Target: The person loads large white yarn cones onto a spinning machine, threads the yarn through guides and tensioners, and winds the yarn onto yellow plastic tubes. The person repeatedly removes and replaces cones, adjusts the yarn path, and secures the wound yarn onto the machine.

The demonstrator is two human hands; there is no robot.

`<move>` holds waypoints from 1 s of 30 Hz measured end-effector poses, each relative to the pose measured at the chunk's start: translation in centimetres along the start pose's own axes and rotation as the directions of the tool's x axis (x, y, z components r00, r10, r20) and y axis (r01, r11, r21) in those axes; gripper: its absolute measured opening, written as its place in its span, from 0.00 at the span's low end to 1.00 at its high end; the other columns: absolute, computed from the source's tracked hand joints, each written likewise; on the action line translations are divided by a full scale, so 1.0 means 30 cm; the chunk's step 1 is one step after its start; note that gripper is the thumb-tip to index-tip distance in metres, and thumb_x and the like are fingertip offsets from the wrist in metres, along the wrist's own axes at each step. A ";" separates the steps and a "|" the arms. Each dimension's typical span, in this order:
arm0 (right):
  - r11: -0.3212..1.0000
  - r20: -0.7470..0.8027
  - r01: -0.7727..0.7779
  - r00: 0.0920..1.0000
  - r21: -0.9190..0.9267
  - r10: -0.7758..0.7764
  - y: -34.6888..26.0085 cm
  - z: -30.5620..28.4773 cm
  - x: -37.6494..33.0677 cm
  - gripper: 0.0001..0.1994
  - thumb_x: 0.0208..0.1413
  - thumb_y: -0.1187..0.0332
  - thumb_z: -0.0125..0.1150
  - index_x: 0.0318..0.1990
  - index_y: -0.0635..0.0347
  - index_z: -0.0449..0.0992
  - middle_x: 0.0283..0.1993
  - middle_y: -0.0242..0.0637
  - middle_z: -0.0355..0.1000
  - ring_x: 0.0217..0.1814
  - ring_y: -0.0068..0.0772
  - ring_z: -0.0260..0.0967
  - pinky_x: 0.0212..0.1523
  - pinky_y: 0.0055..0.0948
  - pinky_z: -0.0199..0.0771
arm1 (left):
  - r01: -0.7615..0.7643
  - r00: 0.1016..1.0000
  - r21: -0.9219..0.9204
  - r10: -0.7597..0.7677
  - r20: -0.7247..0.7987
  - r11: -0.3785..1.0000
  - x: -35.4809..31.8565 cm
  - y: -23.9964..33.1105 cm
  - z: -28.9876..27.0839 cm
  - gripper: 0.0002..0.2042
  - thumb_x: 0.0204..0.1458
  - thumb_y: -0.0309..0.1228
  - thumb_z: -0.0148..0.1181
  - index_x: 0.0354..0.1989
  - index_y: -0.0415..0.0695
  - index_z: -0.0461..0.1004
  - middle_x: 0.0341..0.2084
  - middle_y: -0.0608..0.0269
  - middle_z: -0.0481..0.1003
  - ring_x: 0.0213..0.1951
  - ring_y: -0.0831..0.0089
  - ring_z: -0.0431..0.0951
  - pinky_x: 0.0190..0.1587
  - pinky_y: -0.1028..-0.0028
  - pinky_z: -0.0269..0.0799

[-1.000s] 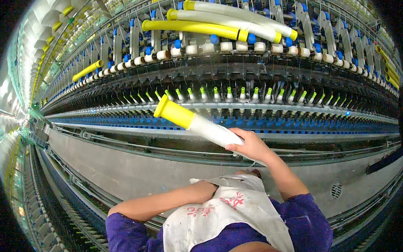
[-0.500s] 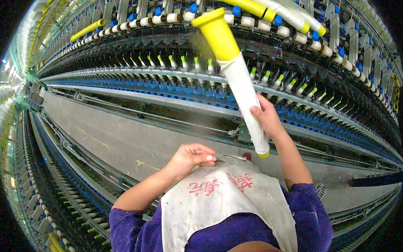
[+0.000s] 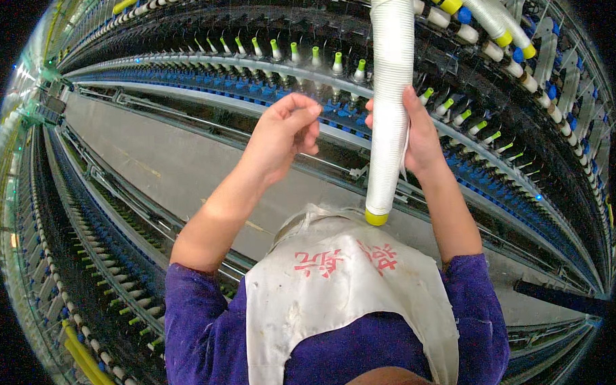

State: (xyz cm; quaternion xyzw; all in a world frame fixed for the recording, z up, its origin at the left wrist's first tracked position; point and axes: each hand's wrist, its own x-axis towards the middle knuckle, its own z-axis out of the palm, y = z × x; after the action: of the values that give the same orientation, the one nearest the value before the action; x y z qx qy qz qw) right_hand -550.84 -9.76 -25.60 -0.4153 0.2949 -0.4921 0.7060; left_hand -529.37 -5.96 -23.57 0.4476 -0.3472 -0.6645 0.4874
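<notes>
My right hand (image 3: 421, 134) is wrapped round a roving bobbin (image 3: 390, 88), a yellow tube wound with white roving. It stands nearly upright in the picture, its wide yellow end at the upper edge and its narrow yellow tip above my apron. A loose white strand (image 3: 406, 152) hangs beside it, by my right palm. Left of the bobbin and apart from it, my left hand (image 3: 289, 135) is raised with thumb and forefinger pinched and the other fingers curled. Anything in that pinch is too small to make out. Behind both hands runs a row of spindles with green-tipped tubes (image 3: 315, 56).
The spinning frame's rail (image 3: 340, 134) crosses in front of me. More yellow and white bobbins (image 3: 481, 13) lie along its top at the upper right. A second machine (image 3: 114, 281) stands at the left, across the grey aisle floor (image 3: 151, 167). A dark bar (image 3: 556, 298) juts in at the right.
The bobbin has swung from a leftward tilt to nearly upright, its top now at the upper edge. My left hand has risen from the apron towards the spindle row, still pinched.
</notes>
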 end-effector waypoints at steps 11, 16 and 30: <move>0.998 0.002 -0.048 0.999 -0.047 0.048 0.055 0.016 -0.010 0.24 0.58 0.46 0.48 0.46 0.61 0.67 0.36 0.39 0.72 0.31 0.26 0.71 0.30 0.25 0.73 | -0.004 0.997 -0.147 0.016 0.081 0.989 0.015 -0.049 -0.038 0.05 0.59 0.30 0.48 0.33 0.44 0.66 0.19 0.71 0.60 0.20 0.83 0.55 0.21 0.81 0.52; 0.998 -0.006 -0.042 0.999 -0.047 0.042 0.058 0.041 0.017 0.25 0.58 0.46 0.46 0.46 0.62 0.67 0.36 0.39 0.73 0.32 0.26 0.71 0.31 0.25 0.74 | -0.031 0.999 -0.015 0.031 0.017 0.999 0.003 -0.023 -0.045 0.05 0.58 0.30 0.48 0.33 0.43 0.68 0.15 0.74 0.58 0.18 0.85 0.52 0.20 0.82 0.48; 0.996 0.068 -0.090 0.994 0.008 0.089 0.115 0.246 0.027 0.26 0.60 0.45 0.40 0.48 0.61 0.64 0.38 0.40 0.69 0.36 0.30 0.70 0.37 0.35 0.75 | -0.729 0.621 0.338 0.783 -0.040 0.595 0.234 0.269 0.107 0.09 0.57 0.28 0.50 0.41 0.40 0.74 0.14 0.77 0.62 0.14 0.89 0.56 0.16 0.85 0.51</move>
State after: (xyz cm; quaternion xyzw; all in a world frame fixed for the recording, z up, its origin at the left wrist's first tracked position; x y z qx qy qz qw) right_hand -542.92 -7.74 -25.07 -0.4141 0.2865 -0.4473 0.7391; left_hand -530.52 -14.92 -16.97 0.3825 -0.5510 -0.2909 0.6822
